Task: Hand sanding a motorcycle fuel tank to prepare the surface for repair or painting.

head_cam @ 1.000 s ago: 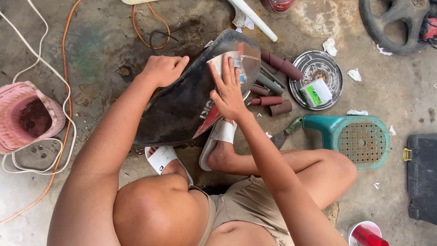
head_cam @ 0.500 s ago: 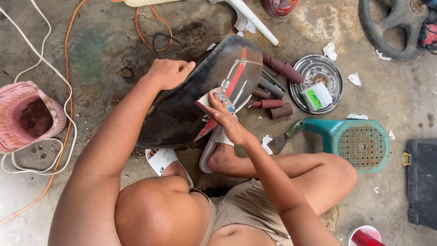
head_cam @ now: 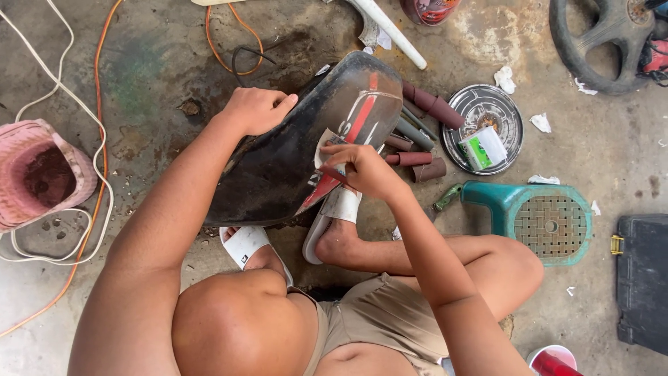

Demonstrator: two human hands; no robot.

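At the far left a pink basket (head_cam: 38, 174) sits among white and orange cables (head_cam: 97, 160), and right of it the left hand (head_cam: 254, 110) is clenched on the upper edge of the black panel (head_cam: 278, 174) propped at centre frame. The right hand (head_cam: 365, 170) pinches a folded scrap of sandpaper (head_cam: 327, 150) against the panel's red stripe. The panel could slip off the sandalled feet (head_cam: 292, 244) if that steadying grip loosens, and the sandpaper rolls (head_cam: 417, 150), round metal lid (head_cam: 485, 127) and green stool (head_cam: 539, 223) crowd the right.
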